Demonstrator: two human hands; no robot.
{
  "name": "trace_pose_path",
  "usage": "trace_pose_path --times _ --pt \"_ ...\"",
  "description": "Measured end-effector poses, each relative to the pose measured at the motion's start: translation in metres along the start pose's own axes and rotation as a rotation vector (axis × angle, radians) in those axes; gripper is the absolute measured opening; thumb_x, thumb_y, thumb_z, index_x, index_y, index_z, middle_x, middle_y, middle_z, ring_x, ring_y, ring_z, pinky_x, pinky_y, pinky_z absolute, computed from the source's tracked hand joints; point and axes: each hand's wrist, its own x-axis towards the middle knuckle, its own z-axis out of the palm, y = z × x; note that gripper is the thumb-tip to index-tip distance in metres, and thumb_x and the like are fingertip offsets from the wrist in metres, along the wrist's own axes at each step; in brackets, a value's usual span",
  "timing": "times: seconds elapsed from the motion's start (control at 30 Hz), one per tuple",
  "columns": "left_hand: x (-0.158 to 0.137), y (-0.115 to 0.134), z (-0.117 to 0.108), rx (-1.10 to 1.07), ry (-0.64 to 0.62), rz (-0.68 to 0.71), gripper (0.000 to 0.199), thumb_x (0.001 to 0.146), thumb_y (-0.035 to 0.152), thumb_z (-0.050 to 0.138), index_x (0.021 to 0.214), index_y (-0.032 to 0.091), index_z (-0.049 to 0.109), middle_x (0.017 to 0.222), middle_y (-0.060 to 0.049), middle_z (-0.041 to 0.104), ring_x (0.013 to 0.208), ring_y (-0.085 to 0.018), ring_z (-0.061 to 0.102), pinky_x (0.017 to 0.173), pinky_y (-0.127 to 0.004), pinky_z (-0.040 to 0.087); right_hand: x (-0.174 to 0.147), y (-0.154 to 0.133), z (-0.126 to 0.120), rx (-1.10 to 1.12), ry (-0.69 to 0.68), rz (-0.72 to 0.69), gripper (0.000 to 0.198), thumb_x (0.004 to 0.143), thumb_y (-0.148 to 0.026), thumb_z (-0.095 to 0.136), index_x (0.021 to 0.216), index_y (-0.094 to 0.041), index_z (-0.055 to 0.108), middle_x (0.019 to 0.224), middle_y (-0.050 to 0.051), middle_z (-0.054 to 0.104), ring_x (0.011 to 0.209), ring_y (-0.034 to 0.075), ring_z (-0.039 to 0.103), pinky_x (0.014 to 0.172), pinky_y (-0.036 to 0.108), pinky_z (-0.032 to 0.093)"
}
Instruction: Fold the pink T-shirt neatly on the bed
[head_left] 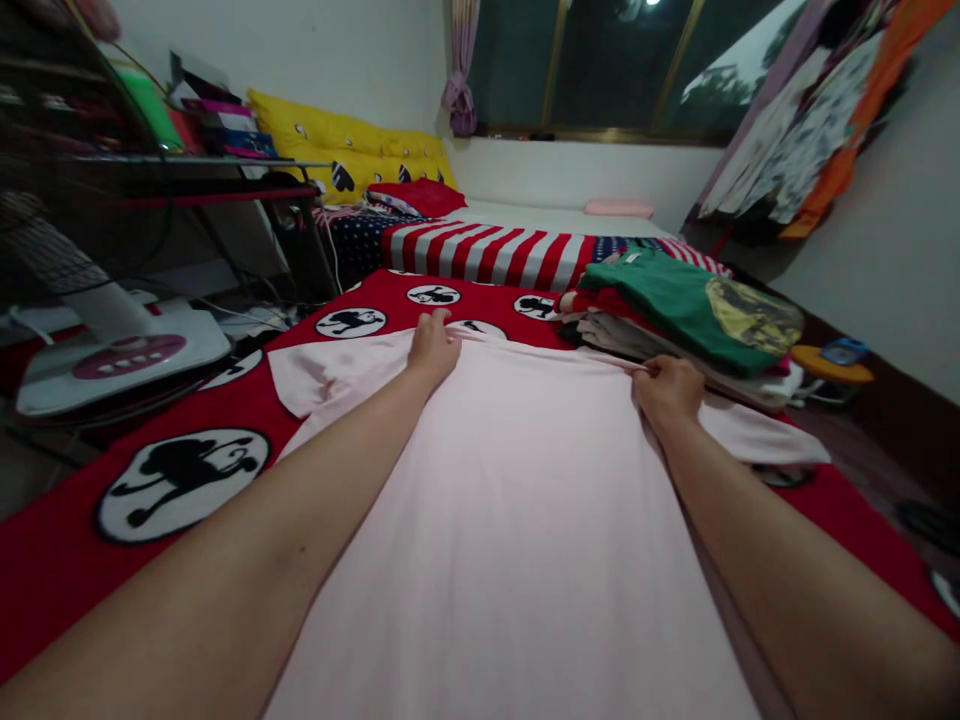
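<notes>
**Across the red blanket: pink shirt laid flat, both hands at its far edge**

Underneath everything, the red blanket (67, 570) with its black-and-white round cartoon patches covers the surface I work on. Beyond it lies a bed with a striped red-and-white cover (487, 252) and yellow cushions (337, 140) against the wall.

Spread over the blanket is the pale pink shirt (510, 520), lying flat and running away from me, one short sleeve (315, 378) sticking out to the left, the other showing past my right wrist. Cloth looks fairly smooth; faint lengthwise creases down the middle.

To the right, just past the shirt's far corner, a stack of folded clothes (675, 330) with a green shirt (667, 300) on top. To the left, off the blanket, a white fan base (120, 360).

My left hand (433, 347) rests palm-down on the shirt near the collar end, fingers curled over the far edge; I cannot tell if it grips or only presses. My right hand (667, 390) is clenched, pinching a fold of pink cloth at the shoulder.

Judgement: this is the squaring-up stage of folding, shirt laid out, no fold made yet. Next move likely calls for an even grasp in both hands at the shoulders, keeping the cloth taut so the sleeves turn in without bunching.
</notes>
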Motion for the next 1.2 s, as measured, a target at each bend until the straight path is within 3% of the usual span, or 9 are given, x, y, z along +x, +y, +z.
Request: trace_pose_path --times 0.13,0.23,0.37,0.5,0.6,0.7,0.8,1.0,1.2 --pt "-0.004 -0.002 -0.004 -0.111 0.005 0.028 0.061 0.076 0.016 0.062 0.133 0.013 0.043 0.132 -0.016 0.045 0.118 -0.026 0.052 0.106 -0.034 0.038 0.006 0.008 0.003 0.030 -0.015 0.024 0.032 0.074 -0.022 0.054 0.096 -0.009 0.073 0.089 0.018 0.069 0.090 0.031 0.062 0.085 0.039 0.045" --pt "-0.015 0.005 -0.017 -0.174 -0.130 0.070 0.063 0.075 0.017 0.064 0.134 0.013 0.042 0.144 -0.017 0.030 0.122 -0.025 0.050 0.106 -0.035 0.038 0.010 0.009 -0.005 0.058 -0.076 0.017 0.036 0.074 -0.022 0.054 0.103 -0.006 0.069 0.093 0.018 0.067 0.093 0.031 0.061 0.086 0.039 0.045" --pt "-0.051 0.018 -0.038 -0.177 -0.322 0.188 0.058 0.083 0.026 0.058 0.137 0.017 0.040 0.155 -0.015 0.014 0.139 -0.025 0.030 0.110 -0.036 0.032 -0.004 -0.005 -0.028 0.143 -0.155 -0.047 0.049 0.074 -0.026 0.056 0.119 -0.007 0.058 0.108 0.018 0.063 0.102 0.029 0.059 0.090 0.040 0.045" --pt "-0.091 0.013 -0.062 -0.035 -0.526 0.356 0.061 0.091 0.042 0.044 0.145 0.018 0.029 0.156 -0.014 0.018 0.144 -0.026 0.013 0.114 -0.042 0.021 -0.057 -0.011 -0.055 0.200 -0.145 -0.344 0.058 0.084 -0.037 0.050 0.135 -0.009 0.043 0.137 0.019 0.048 0.127 0.027 0.044 0.105 0.040 0.035" --pt "-0.108 -0.009 -0.081 0.158 -0.542 0.380 0.069 0.092 0.052 0.038 0.148 0.013 0.026 0.156 -0.017 0.015 0.144 -0.030 0.008 0.115 -0.046 0.013 -0.093 0.017 -0.071 0.041 -0.307 -0.552 0.063 0.090 -0.046 0.041 0.142 -0.011 0.035 0.148 0.018 0.036 0.138 0.028 0.030 0.111 0.047 0.027" --pt "-0.115 -0.025 -0.095 0.293 -0.504 0.303 0.070 0.092 0.056 0.032 0.147 0.012 0.028 0.155 -0.017 0.018 0.144 -0.030 0.010 0.115 -0.046 0.009 -0.100 0.044 -0.083 -0.231 -0.401 -0.456 0.058 0.093 -0.047 0.036 0.138 -0.010 0.042 0.148 0.020 0.036 0.139 0.031 0.030 0.109 0.054 0.026" --pt "-0.120 -0.024 -0.099 0.281 -0.470 0.283 0.071 0.091 0.058 0.032 0.148 0.017 0.026 0.157 -0.016 0.011 0.144 -0.033 0.007 0.114 -0.049 0.012 -0.095 0.033 -0.093 -0.381 -0.409 -0.361 0.056 0.091 -0.050 0.040 0.132 -0.013 0.050 0.144 0.020 0.042 0.135 0.034 0.035 0.104 0.060 0.029" --pt "-0.135 -0.011 -0.095 0.174 -0.555 0.438 0.064 0.090 0.063 0.031 0.146 0.032 0.031 0.157 -0.008 0.016 0.144 -0.031 0.008 0.112 -0.056 0.007 -0.113 -0.007 -0.089 -0.183 -0.421 -0.571 0.056 0.095 -0.051 0.030 0.145 -0.025 0.034 0.154 0.010 0.027 0.142 0.028 0.024 0.107 0.055 0.029" --pt "-0.137 -0.013 -0.099 0.142 -0.533 0.411 0.062 0.090 0.062 0.035 0.144 0.032 0.036 0.156 -0.006 0.020 0.144 -0.030 0.012 0.113 -0.055 0.008 -0.108 -0.026 -0.082 -0.287 -0.509 -0.295 0.052 0.089 -0.047 0.045 0.129 -0.015 0.054 0.140 0.020 0.047 0.128 0.036 0.045 0.097 0.057 0.040"
